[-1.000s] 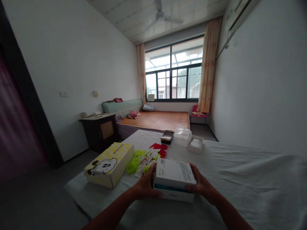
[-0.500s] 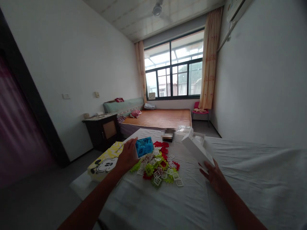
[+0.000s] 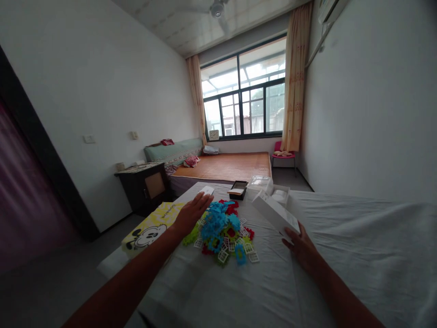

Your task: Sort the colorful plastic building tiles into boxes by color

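Two hands out. Left hand [image 3: 191, 213] flat, fingers spread, empty, beside yellow box [image 3: 154, 225] — could sweep plastic pieces [image 3: 223, 230], mid-frame heap, off white sheet [image 3: 341, 255]. Right hand [image 3: 300, 248] pinches tilted white box [image 3: 276, 215] — likely slips.

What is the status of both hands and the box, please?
Left hand open over the coloured pieces. Right hand holds the white box. Yellow carton beside the pile.

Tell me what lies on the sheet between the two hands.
In the head view, a heap of plastic pieces, blue, red, green and white, lies between the left hand and the right hand, which holds a white box.
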A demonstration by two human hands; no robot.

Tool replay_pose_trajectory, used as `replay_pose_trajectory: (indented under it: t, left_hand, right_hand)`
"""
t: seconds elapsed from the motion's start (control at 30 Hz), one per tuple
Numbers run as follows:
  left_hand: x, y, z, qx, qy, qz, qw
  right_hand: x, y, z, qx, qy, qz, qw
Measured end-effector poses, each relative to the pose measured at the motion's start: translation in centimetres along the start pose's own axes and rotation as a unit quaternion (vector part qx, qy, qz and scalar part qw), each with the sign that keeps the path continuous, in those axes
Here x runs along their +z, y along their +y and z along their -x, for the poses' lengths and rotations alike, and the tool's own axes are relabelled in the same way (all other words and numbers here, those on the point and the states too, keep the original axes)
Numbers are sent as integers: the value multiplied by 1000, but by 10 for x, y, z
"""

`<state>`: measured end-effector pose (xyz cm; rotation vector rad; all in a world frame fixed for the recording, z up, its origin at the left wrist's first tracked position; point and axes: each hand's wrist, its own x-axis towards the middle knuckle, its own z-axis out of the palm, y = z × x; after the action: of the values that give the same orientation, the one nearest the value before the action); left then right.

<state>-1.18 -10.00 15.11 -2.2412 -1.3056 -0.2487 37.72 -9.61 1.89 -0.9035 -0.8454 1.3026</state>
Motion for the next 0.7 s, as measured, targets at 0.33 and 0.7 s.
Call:
replay_pose_trajectory:
  t: [0.33, 0.7]
  left_hand:
    - [-24, -38, 2, 37, -50, 28, 998]
    - [-17, 27, -5, -137, -10, 557, 819]
  right_hand:
    - [-1, 3, -6, 3, 12, 5, 1000]
    - [3, -10, 2, -72, -80, -28, 994]
